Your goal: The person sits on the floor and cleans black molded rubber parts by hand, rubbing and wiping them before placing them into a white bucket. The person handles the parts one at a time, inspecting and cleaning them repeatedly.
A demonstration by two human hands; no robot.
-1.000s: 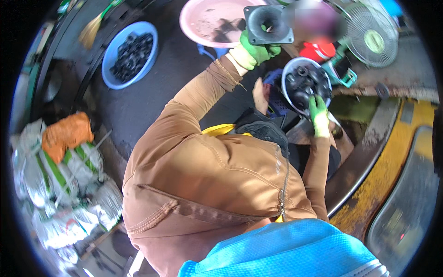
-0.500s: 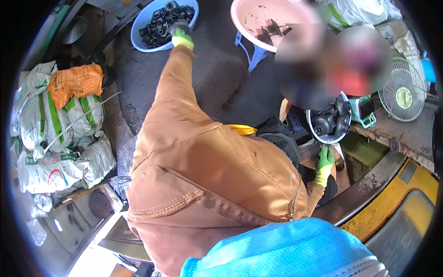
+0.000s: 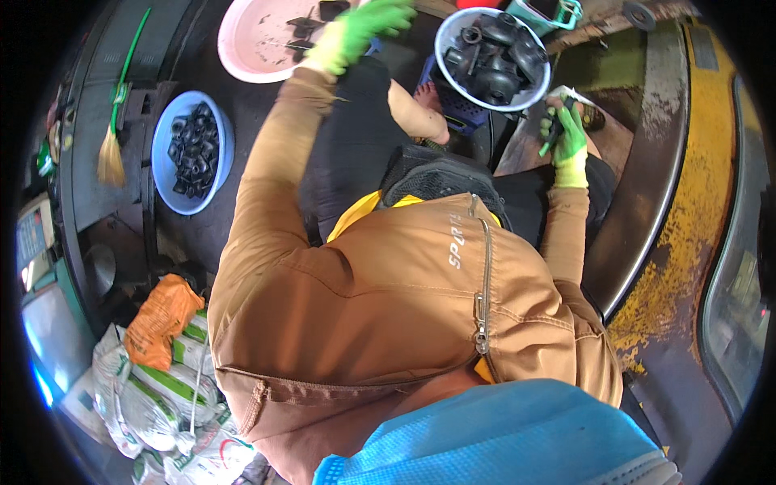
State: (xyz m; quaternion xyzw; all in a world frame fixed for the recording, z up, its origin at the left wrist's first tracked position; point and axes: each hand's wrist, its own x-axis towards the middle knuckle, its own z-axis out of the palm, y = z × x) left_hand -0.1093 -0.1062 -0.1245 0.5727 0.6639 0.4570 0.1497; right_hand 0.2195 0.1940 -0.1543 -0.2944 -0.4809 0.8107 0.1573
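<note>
My left hand [image 3: 364,34], in a green and yellow glove, is raised beside the pink basin [image 3: 230,48]. Its fingers are stretched out and somewhat blurred, with nothing seen in them. Several black moulded parts [image 3: 303,31] lie in that basin. My right hand [image 3: 571,139], gloved the same way, is closed around a slim dark tool [image 3: 553,134] with a green end, whose exact kind I cannot make out. Just beyond it stands a white-rimmed bowl [image 3: 443,63] heaped with rounded black rubber-looking parts [image 3: 497,61].
A blue basin [image 3: 158,166] of small black parts [image 3: 194,153] stands on the floor to the left. Farther left is a broom [image 3: 111,158]. White sacks [image 3: 153,408] and an orange bag [image 3: 164,319] lie lower left. A worn yellow machine [image 3: 667,267] borders my right side.
My left hand has left the blue basin and swung right, past the pink basin. The dark tool now shows in my right hand. My view has turned right.
</note>
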